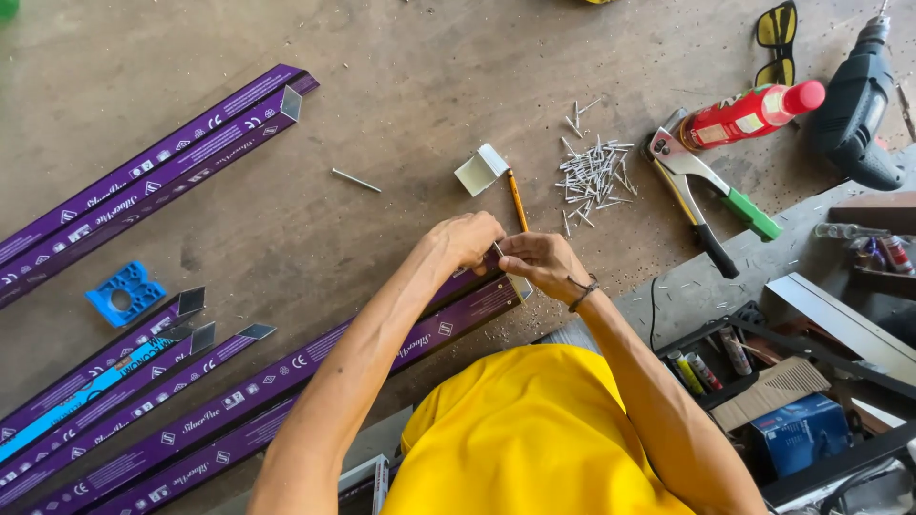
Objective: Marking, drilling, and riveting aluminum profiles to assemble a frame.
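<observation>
My left hand (466, 238) and my right hand (536, 261) meet over the near end of a long purple metal profile (286, 372) lying on the brown floor. Both hands pinch at that end, where a small metal piece shows between the fingers; what exactly they hold is hidden. A yellow pencil (516, 198) lies just beyond my fingers, next to a small white angle bracket (480, 169). A pile of silver rivets (593, 174) is scattered to the right of it.
More purple profiles lie at the left (143, 176) and lower left (105, 401), with a blue plastic jig (125, 293). A hand riveter (711, 195), red bottle (749, 114), drill (859, 100) and yellow glasses (778, 43) sit at the right. A tool shelf (792, 401) stands lower right.
</observation>
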